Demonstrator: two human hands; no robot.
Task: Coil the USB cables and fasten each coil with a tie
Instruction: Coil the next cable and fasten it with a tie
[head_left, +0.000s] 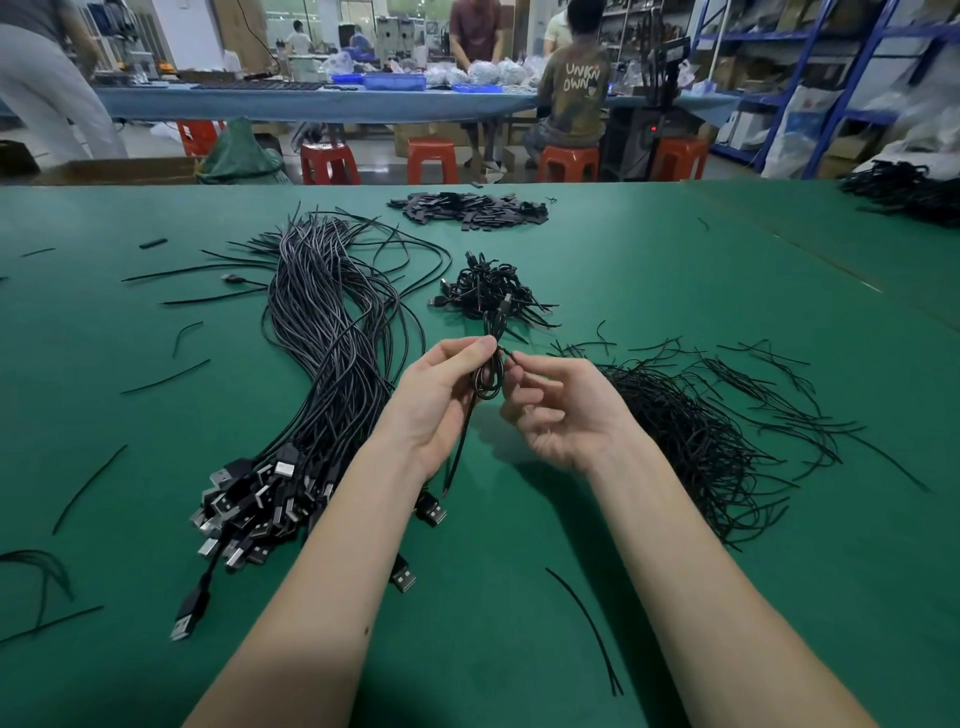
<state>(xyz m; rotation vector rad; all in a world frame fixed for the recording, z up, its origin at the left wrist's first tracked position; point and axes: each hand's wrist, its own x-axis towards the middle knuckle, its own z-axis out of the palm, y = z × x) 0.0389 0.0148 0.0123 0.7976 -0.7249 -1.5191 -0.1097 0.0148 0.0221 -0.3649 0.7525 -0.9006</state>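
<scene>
Green table mat (675, 249) lies bare far right; uncoiled USB cables (332, 332) sprawl left, loose ties (691, 415) right, finished coils (488, 291) beyond. Left hand (441, 395) pinches the coiled cable (488, 379) at centre; right hand (561, 410) pinches a tie end (511, 356).

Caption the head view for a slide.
Left hand holds a coiled USB cable while right hand pinches a tie around it.

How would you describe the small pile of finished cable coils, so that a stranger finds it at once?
On the green table, look just beyond the two hands, in the middle. The small pile of finished coils lies there, right of the long bundle of uncoiled cables. Unlike the loose ties, its cables are wound into tight knots.
</scene>
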